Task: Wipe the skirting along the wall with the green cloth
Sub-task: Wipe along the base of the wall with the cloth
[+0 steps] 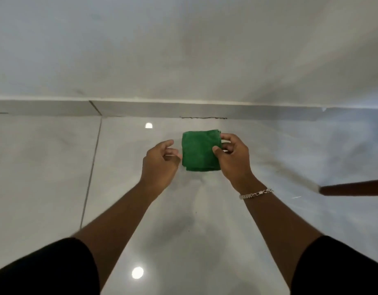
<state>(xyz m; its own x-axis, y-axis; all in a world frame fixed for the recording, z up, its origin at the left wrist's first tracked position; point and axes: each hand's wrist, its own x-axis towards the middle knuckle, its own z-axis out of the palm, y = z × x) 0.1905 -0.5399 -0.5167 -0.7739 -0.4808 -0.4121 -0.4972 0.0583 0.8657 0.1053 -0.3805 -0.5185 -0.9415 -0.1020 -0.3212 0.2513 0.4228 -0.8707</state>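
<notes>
The wall (183,50) fills the upper half of the view, w/ the glossy tiled floor (45,167) below it. Between them runs the grey skirting (141,110), left to right, w/ a thin dark crack line at its foot near the middle. No part of it looks wiped yet, as far as one can judge; the wiping seems not begun, so the whole length is left to do.

The person's two forearms reach fwd. The right hand (232,158) has its grip closed on the green cloth (199,153), thumb on top and fingers at the right edge. The cloth is folded to a neat square and is held above the floor, near the skirting but apart from it. The left hand (160,158) is just beside the cloth's left edge, fingers half curled and released, holding nothing. A bracelet (256,193) sits on the right wrist.
</notes>
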